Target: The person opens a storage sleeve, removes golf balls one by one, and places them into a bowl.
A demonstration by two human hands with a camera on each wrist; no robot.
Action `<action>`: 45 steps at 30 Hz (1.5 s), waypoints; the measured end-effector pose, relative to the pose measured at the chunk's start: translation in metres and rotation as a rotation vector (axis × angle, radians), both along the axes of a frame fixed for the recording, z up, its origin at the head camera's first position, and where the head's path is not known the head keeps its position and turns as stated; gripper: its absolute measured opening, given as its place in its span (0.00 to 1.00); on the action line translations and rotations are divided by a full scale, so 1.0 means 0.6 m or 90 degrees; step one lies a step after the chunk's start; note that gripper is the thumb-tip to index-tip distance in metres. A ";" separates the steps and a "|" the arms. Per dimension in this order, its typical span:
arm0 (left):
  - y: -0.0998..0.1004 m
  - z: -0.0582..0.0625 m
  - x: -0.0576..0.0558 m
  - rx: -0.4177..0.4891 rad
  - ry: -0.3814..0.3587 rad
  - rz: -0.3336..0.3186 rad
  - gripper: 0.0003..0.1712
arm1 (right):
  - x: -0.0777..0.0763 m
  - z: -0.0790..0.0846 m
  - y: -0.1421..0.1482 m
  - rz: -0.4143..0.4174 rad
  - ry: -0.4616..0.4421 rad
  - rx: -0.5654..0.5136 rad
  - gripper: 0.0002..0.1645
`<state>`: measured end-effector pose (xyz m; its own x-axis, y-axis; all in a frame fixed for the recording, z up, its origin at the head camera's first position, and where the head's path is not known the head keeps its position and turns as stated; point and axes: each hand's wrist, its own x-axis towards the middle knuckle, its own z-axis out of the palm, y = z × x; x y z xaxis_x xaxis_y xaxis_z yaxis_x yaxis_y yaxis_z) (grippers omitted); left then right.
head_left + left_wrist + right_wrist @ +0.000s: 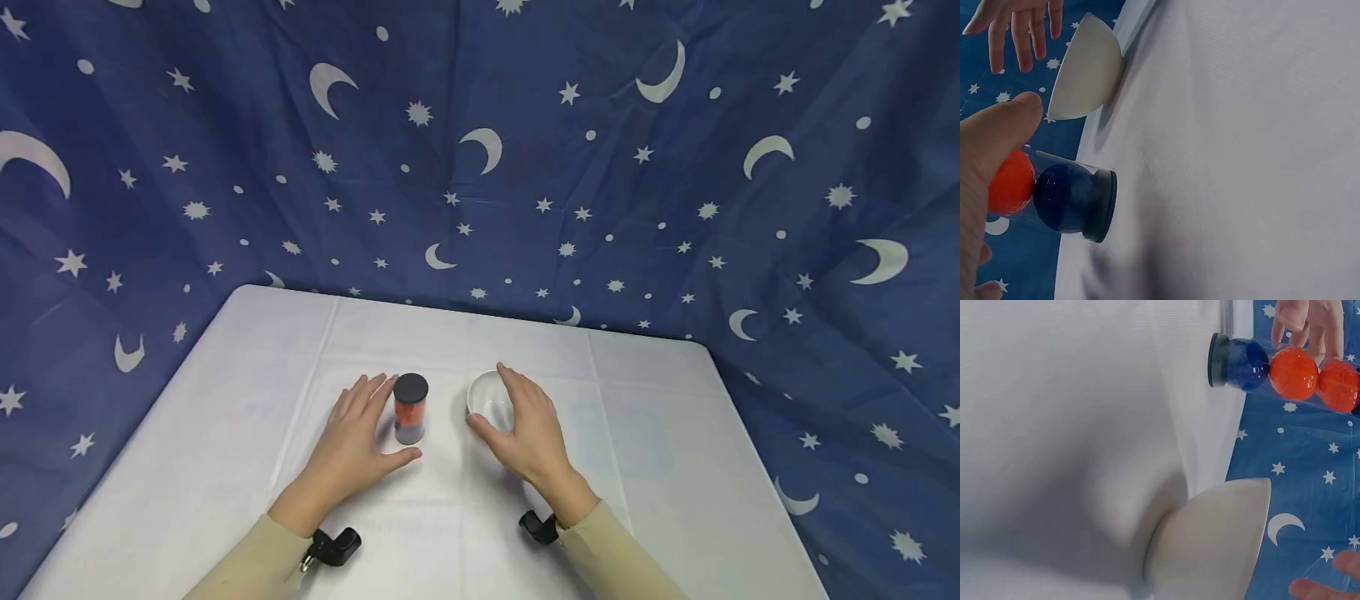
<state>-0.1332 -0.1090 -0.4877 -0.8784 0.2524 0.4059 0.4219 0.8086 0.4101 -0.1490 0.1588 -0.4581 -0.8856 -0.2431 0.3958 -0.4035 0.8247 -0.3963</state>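
Tube (410, 412) of balls, black-lidded, stands upright on the white worktop (675, 500) beside a white bowl (489, 398). The left hand (351, 450) is near the tube, the right hand (534, 427) near the bowl, fingers of both wide apart, holding nothing.

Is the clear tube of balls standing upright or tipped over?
Upright: the clear tube stands on its dark base, its black cap on top, with the blue ball below two orange balls.

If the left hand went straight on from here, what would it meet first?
Most likely the clear tube, which stands just ahead of the left hand in the head view; the depth gap is hard to judge.
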 end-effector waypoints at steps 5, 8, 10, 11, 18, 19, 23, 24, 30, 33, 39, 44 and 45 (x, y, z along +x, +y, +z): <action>0.003 -0.007 -0.005 0.061 -0.017 -0.027 0.57 | -0.005 0.004 -0.016 0.023 -0.009 -0.033 0.46; 0.006 -0.011 -0.007 0.093 -0.045 -0.032 0.56 | -0.009 0.005 -0.022 0.028 -0.006 -0.042 0.45; 0.009 -0.013 -0.006 0.108 -0.068 -0.029 0.55 | -0.011 0.003 -0.024 0.028 -0.002 -0.042 0.44; 0.011 -0.014 -0.006 0.114 -0.077 -0.028 0.55 | -0.012 0.002 -0.026 0.029 -0.002 -0.039 0.44; 0.024 -0.018 -0.003 0.175 -0.106 -0.048 0.54 | -0.017 -0.004 -0.039 0.039 0.019 -0.030 0.43; 0.026 -0.018 -0.002 0.182 -0.107 -0.050 0.54 | -0.017 -0.003 -0.042 0.040 0.020 -0.033 0.43; 0.034 -0.022 -0.002 0.197 -0.102 -0.046 0.50 | -0.014 0.000 -0.049 0.039 0.006 -0.041 0.43; 0.035 -0.023 -0.003 0.198 -0.100 -0.042 0.48 | -0.013 0.001 -0.051 0.038 0.001 -0.040 0.43; 0.043 -0.027 -0.009 0.210 -0.073 -0.040 0.39 | -0.006 0.007 -0.058 0.043 -0.005 -0.044 0.43; 0.046 -0.026 -0.010 0.204 -0.068 -0.041 0.38 | -0.005 0.012 -0.060 0.048 -0.002 -0.045 0.42; 0.048 -0.017 -0.005 0.188 -0.082 -0.044 0.38 | -0.001 0.020 -0.065 0.066 -0.001 -0.043 0.42; 0.048 -0.007 -0.001 0.166 -0.069 -0.051 0.39 | 0.003 0.024 -0.067 0.079 -0.001 -0.046 0.42; 0.049 -0.005 0.000 0.159 -0.064 -0.054 0.39 | 0.003 0.025 -0.066 0.084 -0.002 -0.048 0.42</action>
<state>-0.1334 -0.0799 -0.4909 -0.8973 0.2302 0.3766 0.4311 0.6401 0.6360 -0.1469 0.1190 -0.4432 -0.8495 -0.3270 0.4140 -0.5047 0.7324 -0.4571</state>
